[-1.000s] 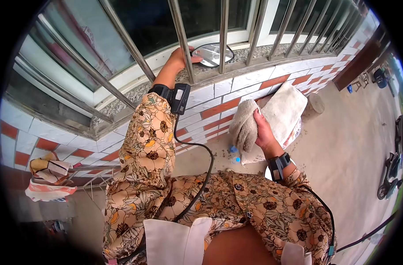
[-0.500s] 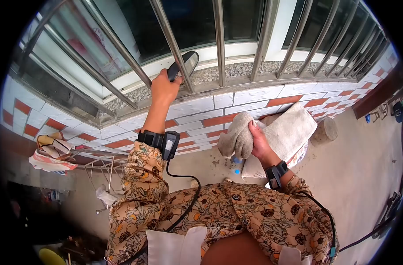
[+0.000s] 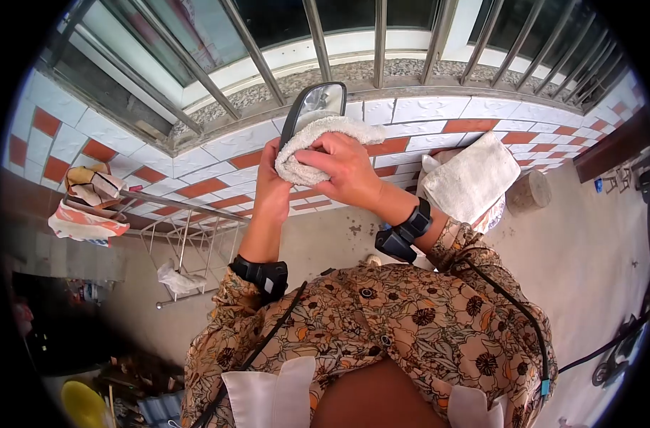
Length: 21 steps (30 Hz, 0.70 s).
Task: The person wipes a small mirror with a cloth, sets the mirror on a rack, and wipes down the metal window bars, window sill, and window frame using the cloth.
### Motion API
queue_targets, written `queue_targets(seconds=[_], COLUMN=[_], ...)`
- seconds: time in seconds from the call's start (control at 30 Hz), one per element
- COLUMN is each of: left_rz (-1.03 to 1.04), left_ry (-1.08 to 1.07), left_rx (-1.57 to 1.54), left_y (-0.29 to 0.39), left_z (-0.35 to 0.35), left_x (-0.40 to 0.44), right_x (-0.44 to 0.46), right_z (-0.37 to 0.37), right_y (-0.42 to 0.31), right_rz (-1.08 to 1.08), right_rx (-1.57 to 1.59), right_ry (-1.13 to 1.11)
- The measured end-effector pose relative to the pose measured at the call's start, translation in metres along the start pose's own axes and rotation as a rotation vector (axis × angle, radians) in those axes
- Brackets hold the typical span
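Observation:
A black-framed mirror (image 3: 324, 98), shaped like a vehicle's side mirror, is held up before the tiled wall. My left hand (image 3: 270, 191) is closed around its lower left side. A pale, thick cloth (image 3: 294, 161) covers the lower part of the glass, and the upper part shows reflections. My right hand (image 3: 353, 171) grips the cloth with bent fingers and presses it against the mirror's face. Much of the mirror's lower end is hidden behind the cloth and both hands.
Metal window bars (image 3: 380, 43) rise from a stone sill just beyond the mirror. Below is a white and red tiled wall (image 3: 425, 153). A pale folded sack (image 3: 474, 175) lies at right, beside a round block (image 3: 530, 192). A metal rack (image 3: 196, 214) stands at left.
My left hand has brought the mirror from the sill behind the bars out toward me. My right hand has moved left and upward with the cloth, which now lies against the mirror.

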State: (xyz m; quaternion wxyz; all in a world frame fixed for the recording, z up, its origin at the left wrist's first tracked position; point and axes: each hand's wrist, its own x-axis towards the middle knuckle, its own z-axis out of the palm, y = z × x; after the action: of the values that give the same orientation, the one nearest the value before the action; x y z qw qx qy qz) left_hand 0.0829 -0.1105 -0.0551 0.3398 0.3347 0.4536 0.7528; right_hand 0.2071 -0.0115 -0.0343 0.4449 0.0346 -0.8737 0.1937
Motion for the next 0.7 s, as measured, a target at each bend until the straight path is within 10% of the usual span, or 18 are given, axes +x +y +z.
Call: queue_targets(seconds=[0.43, 0.7], left_rz=[-0.192, -0.282], left_ry=[-0.110, -0.206], left_rx=[-0.037, -0.241], left_y=[0.034, 0.033], left_z=[-0.050, -0.080], left_x=[-0.120, -0.140], right_x=[0.004, -0.020], right_z=[0.035, 0.061], right_y=[-0.089, -0.158], right_rz=[0.466, 0.005], right_rx=[-0.534, -0.313], right_ry=[0.327, 0.084])
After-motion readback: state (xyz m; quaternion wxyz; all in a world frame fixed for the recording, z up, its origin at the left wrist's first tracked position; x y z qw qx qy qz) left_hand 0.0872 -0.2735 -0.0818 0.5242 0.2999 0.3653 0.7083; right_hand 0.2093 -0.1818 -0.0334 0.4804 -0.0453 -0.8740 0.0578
